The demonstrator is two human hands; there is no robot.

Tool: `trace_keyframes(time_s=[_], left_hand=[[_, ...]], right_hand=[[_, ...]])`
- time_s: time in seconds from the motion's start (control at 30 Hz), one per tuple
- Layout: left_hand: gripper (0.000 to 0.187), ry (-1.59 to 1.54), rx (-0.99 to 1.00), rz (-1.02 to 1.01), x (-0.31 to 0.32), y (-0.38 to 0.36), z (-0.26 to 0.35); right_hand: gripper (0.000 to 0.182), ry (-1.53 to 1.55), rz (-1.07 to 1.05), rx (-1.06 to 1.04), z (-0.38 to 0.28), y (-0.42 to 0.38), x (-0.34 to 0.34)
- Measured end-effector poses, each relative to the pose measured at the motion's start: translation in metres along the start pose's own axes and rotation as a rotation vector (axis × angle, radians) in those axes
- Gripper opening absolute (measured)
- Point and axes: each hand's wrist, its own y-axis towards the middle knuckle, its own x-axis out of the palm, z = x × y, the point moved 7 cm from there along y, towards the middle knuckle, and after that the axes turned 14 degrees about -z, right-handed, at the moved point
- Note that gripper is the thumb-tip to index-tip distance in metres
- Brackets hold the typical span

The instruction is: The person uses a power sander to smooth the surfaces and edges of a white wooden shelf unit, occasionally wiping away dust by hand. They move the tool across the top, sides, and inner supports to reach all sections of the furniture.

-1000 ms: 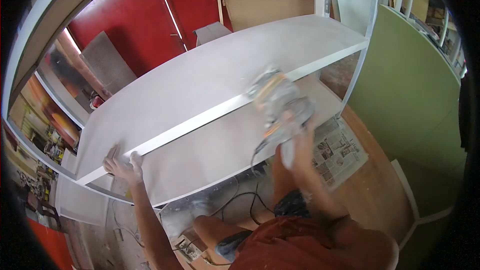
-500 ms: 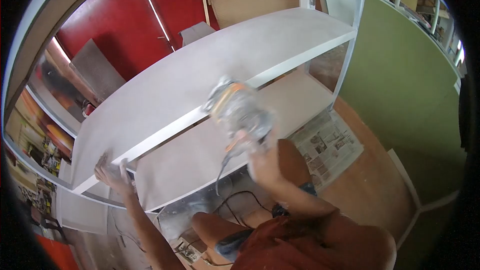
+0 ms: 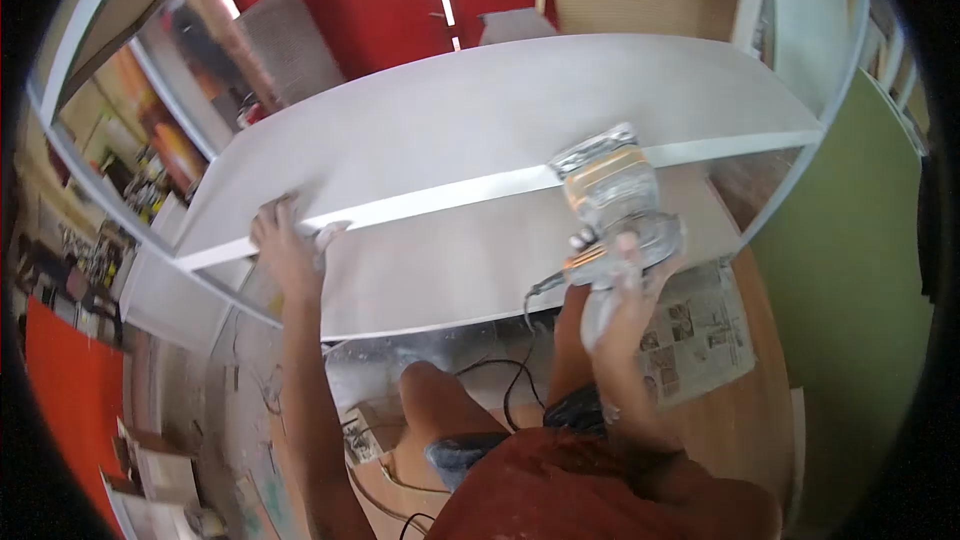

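White-dusted orange power sander [image 3: 612, 202] sits on front edge of the long white-primed wooden shelf board [image 3: 480, 130], gripped by right hand [image 3: 625, 270]. Left hand [image 3: 285, 245] braces flat w/ spread fingers on the board edge. Risk: black power cord [image 3: 515, 380] dangling by knees could snag & jerk sander off edge

The sander [image 3: 612, 202] is smeared by motion and coated in dust, so its markings cannot be read, and its base is hidden against the edge of the shelf [image 3: 470, 130]. The right hand [image 3: 630, 275] covers the rear of the sander, and its fingers blur into the tool. Left of the sander, the left hand [image 3: 285, 250] hides part of the shelf's front edge, and its fingertips are unclear.
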Motion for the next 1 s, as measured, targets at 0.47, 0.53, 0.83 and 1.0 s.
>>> trace_keyframes(time_s=[0.47,0.53,0.83,1.0], left_hand=[[0.092,-0.767,0.253,-0.374,-0.089,-0.122,0.090],[0.089,-0.635,0.256,-0.301,-0.090,-0.117,0.093],[0.083,-0.473,0.271,-0.188,-0.072,-0.105,0.078],[0.089,-0.432,0.299,-0.253,-0.067,-0.101,0.078]], right_hand=[[0.074,0.035,-0.533,0.072,0.064,-0.099,0.191],[0.074,-0.030,-0.641,0.001,0.064,-0.098,0.195],[0.078,-0.151,-0.890,-0.021,0.086,-0.105,0.196],[0.076,-0.134,-0.802,-0.023,0.085,-0.103,0.194]])
